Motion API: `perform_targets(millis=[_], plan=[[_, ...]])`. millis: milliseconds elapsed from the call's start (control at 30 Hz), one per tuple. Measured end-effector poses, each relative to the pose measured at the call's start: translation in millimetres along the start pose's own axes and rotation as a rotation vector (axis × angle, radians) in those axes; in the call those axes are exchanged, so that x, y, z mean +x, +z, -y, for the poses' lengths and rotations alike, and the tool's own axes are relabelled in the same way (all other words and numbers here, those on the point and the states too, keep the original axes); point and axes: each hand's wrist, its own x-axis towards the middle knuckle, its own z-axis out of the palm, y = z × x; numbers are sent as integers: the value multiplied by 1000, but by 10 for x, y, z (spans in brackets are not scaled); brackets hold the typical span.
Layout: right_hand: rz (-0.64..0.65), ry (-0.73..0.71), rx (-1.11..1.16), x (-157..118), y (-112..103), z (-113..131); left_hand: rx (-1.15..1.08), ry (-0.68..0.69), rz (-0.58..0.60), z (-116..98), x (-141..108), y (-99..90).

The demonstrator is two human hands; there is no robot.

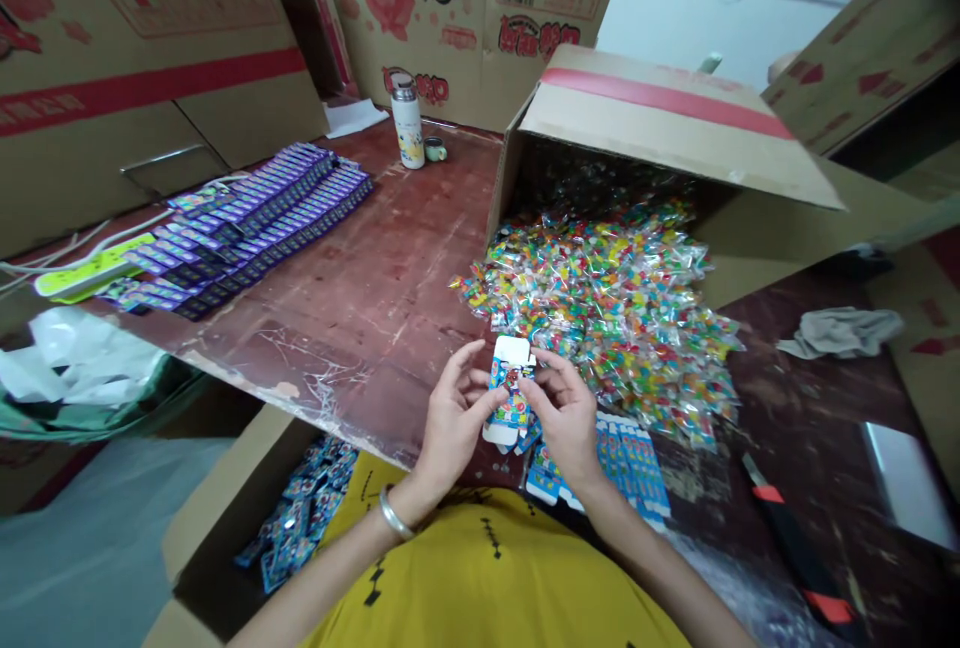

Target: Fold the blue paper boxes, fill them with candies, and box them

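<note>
Between both hands I hold a small blue printed candy box, its white end flaps sticking out at top and bottom. My left hand grips its left side, thumb across the front. My right hand pinches the right side, with the thumb on the printed face. Flat blue boxes lie in a stack beside and partly under my right hand. Just beyond the hands spreads a heap of clear packets of colourful candy, spilling from a tipped cardboard box.
Purple boxes stand in rows at left, near a yellow-green power strip. A bottle and small cup stand at the back. A utility knife lies at right. Below the table edge, an open carton holds blue packs.
</note>
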Motion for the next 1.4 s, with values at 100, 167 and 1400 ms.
perform_targets(millis=[100,167,1400], plan=[[-65,-67,-66,-6,20,-57,84,22,99,-55,-9,-18],[-54,-102,-128,5,-3,-80,120,20,184,-83,5,-56],[412,-203,-252,231,-156,126,190,-63,204,-92,-31,-248]])
